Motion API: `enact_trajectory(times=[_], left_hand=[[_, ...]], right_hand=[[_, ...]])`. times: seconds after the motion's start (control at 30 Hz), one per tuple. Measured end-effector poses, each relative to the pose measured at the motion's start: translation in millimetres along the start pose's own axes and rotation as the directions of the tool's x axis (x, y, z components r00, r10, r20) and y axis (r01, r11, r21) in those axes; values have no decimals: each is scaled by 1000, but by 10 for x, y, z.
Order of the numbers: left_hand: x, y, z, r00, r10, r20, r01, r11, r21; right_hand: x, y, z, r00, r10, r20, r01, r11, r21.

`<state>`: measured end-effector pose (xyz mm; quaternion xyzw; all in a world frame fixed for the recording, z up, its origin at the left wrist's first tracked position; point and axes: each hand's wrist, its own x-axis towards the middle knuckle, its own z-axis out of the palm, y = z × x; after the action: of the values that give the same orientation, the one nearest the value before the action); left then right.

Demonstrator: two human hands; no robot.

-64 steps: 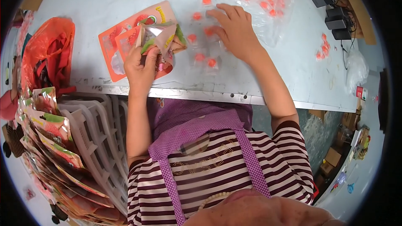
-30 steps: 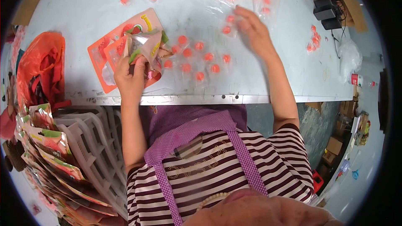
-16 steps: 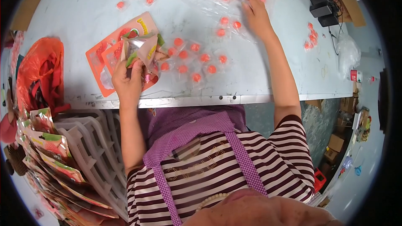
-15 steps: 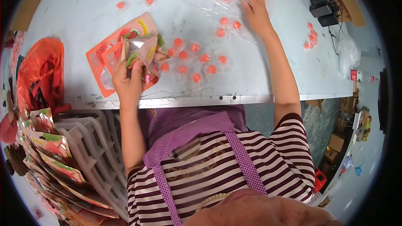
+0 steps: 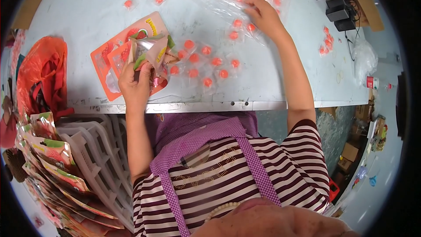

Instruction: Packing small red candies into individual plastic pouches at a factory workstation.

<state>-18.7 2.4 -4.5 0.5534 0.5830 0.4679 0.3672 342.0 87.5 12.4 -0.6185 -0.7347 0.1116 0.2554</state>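
My left hand grips a pink and green foil pouch whose mouth gapes, showing a silvery inside. Beneath it lie flat printed pouches in red and pink. Farther up on the right, my right hand has its thumb and fingers closed at the edge of a clear plastic bag filled with red pieces. Small red pieces in clear wrappers, which look like candies, lie loose between my hands. A few more wrapped red pieces sit below my right hand.
A red plastic bag stands at the table's left edge. White plastic crates and a stack of printed pouches are below it. Black power adapters with cables, a crumpled clear bag and a bottle are at the right.
My right hand has moved slightly left and down along the clear bag. My left hand stays in place with the pouch. The whole view has shifted a little.
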Motion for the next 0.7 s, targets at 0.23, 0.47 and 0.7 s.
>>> enact_trajectory(times=[0.23,0.47,0.7], left_hand=[[3,-14,-13,996,90,8,-91,991,98],[-10,54,5,999,-38,21,38,999,-20],[-5,-32,-5,1000,31,-2,-31,999,30]], right_hand=[[-479,-117,-134,988,112,105,-126,981,145],[-343,-33,-172,999,-1,-32,1,1000,-2],[-303,34,-188,995,98,4,-98,995,2]])
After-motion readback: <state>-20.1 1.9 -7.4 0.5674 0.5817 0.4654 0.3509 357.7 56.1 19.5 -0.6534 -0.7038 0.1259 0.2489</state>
